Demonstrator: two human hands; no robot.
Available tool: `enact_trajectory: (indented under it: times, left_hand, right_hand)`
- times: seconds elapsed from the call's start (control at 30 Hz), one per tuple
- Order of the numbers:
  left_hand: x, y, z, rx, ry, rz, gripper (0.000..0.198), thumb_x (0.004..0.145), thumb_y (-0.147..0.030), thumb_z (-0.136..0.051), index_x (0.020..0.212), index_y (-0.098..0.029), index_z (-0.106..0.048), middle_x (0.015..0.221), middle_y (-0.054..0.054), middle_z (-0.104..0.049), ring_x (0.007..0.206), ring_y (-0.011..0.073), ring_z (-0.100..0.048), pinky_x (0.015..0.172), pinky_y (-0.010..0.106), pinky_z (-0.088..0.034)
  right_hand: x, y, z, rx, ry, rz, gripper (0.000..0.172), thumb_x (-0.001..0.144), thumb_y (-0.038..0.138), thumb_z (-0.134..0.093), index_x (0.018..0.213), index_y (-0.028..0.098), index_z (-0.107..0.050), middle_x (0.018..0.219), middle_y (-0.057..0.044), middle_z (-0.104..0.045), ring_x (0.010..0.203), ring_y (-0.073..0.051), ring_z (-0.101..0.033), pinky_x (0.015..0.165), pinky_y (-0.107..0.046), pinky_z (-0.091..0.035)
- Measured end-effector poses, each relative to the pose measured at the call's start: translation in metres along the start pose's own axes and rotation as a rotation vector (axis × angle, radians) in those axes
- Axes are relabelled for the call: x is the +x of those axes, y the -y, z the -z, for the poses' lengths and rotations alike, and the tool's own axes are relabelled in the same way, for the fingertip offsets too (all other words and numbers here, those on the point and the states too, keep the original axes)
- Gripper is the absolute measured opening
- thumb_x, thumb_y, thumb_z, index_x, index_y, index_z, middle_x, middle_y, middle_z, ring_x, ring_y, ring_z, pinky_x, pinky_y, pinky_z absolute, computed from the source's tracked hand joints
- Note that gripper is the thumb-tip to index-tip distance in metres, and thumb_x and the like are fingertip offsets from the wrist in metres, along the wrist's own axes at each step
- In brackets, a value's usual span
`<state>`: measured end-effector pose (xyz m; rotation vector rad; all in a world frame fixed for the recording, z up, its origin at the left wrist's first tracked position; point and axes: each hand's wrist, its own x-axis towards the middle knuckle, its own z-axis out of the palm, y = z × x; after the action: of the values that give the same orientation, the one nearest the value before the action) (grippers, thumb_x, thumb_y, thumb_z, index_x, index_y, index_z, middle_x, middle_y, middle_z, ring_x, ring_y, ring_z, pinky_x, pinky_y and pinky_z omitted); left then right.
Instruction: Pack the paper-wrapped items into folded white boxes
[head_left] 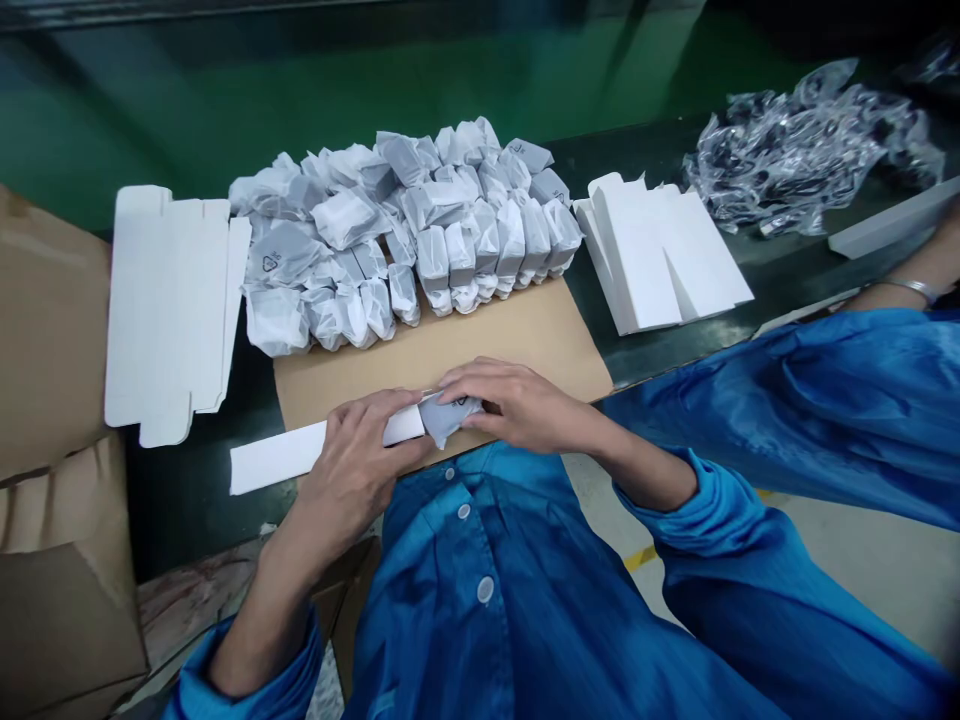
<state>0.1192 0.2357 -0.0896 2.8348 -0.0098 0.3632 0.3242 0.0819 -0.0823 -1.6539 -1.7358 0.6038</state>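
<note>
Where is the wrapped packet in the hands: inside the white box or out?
Not fully in: much of the wrapped packet shows at the end of the white box, under the right hand; left hand grips the box.

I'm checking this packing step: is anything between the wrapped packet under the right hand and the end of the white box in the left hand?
Nothing visible. The wrapped packet touches the end of the white box, which the left hand grips; the right hand holds the packet. Fingers hide the box's opening.
</note>
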Motion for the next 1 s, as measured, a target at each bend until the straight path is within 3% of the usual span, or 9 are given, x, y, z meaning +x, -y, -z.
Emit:
enact_trajectory:
  times: [0.1, 0.23, 0.33, 0.43, 0.57, 0.7, 0.87, 1.0]
  left_hand:
    - [-0.001, 0.001, 0.0, -0.017, -0.01, -0.007, 0.032, 0.092, -0.01, -0.05, 0.101, -0.031, -0.073, 0.133, 0.009, -0.058, 0.123, 0.0287, -0.053, 0.092, 0.044, -0.046]
    - [-0.004, 0.005, -0.002, 0.027, -0.051, -0.006, 0.035, 0.091, -0.005, -0.048, 0.109, -0.027, -0.068, 0.135, 0.012, -0.053, 0.124, 0.0291, -0.054, 0.094, 0.045, -0.049]
    - [-0.007, 0.007, -0.005, 0.02, -0.105, 0.043, 0.033, 0.091, -0.008, -0.054, 0.118, -0.026, -0.061, 0.136, 0.014, -0.051, 0.125, 0.0294, -0.054, 0.093, 0.045, -0.052]
    - [-0.009, 0.008, -0.006, -0.029, -0.141, 0.101, 0.035, 0.091, -0.011, -0.058, 0.123, -0.025, -0.054, 0.136, 0.014, -0.051, 0.125, 0.0285, -0.055, 0.096, 0.045, -0.054]
    - [-0.009, 0.007, -0.007, -0.09, -0.177, 0.116, 0.04, 0.091, -0.012, -0.06, 0.127, -0.025, -0.05, 0.133, 0.013, -0.051, 0.125, 0.0261, -0.056, 0.1, 0.044, -0.054]
    - [-0.004, -0.001, -0.01, -0.079, -0.176, 0.151, 0.047, 0.091, -0.011, -0.058, 0.133, -0.028, -0.049, 0.134, 0.012, -0.051, 0.125, 0.0253, -0.057, 0.1, 0.043, -0.054]
    - [-0.004, -0.003, -0.016, -0.029, -0.266, 0.229, 0.052, 0.09, -0.015, -0.061, 0.138, -0.028, -0.048, 0.134, 0.013, -0.052, 0.121, 0.0249, -0.06, 0.097, 0.039, -0.056]
    - [-0.001, -0.003, -0.026, 0.056, -0.375, 0.2, 0.054, 0.089, -0.014, -0.062, 0.139, -0.029, -0.05, 0.132, 0.015, -0.056, 0.121, 0.0303, -0.061, 0.095, 0.044, -0.055]
  right_hand:
    - [0.006, -0.001, -0.018, -0.154, -0.078, 0.064, 0.025, 0.096, 0.015, -0.056, 0.12, 0.018, -0.063, 0.126, -0.012, -0.064, 0.119, -0.022, -0.059, 0.103, -0.041, -0.052]
    - [0.004, 0.01, -0.052, -0.359, -0.249, 0.011, 0.03, 0.1, 0.012, -0.042, 0.123, 0.013, -0.06, 0.126, -0.017, -0.063, 0.117, -0.025, -0.061, 0.097, -0.042, -0.056]
    - [0.001, 0.017, -0.068, -0.296, -0.437, -0.054, 0.035, 0.099, 0.018, -0.049, 0.134, 0.013, -0.052, 0.13, -0.017, -0.061, 0.124, -0.023, -0.058, 0.1, -0.037, -0.055]
    - [0.001, 0.018, -0.071, -0.233, -0.532, -0.034, 0.036, 0.099, 0.018, -0.052, 0.135, 0.015, -0.052, 0.121, -0.013, -0.067, 0.116, -0.02, -0.063, 0.1, -0.034, -0.055]
    - [0.006, 0.016, -0.07, -0.083, -0.47, 0.013, 0.04, 0.099, 0.02, -0.054, 0.139, 0.019, -0.051, 0.125, -0.009, -0.068, 0.117, -0.018, -0.064, 0.104, -0.034, -0.054]
    - [0.011, 0.019, -0.073, 0.203, -0.371, -0.154, 0.045, 0.098, 0.017, -0.048, 0.143, 0.021, -0.049, 0.133, -0.007, -0.065, 0.122, -0.017, -0.063, 0.106, -0.035, -0.053]
    - [0.01, 0.031, -0.067, 0.522, -0.364, -0.38, 0.061, 0.091, 0.016, -0.054, 0.15, 0.019, -0.039, 0.13, -0.01, -0.067, 0.122, -0.019, -0.063, 0.108, -0.04, -0.05]
    - [0.022, 0.042, -0.073, 0.715, -0.323, -0.388, 0.065, 0.086, 0.022, -0.064, 0.148, 0.021, -0.043, 0.125, -0.008, -0.069, 0.119, -0.02, -0.065, 0.105, -0.038, -0.051]
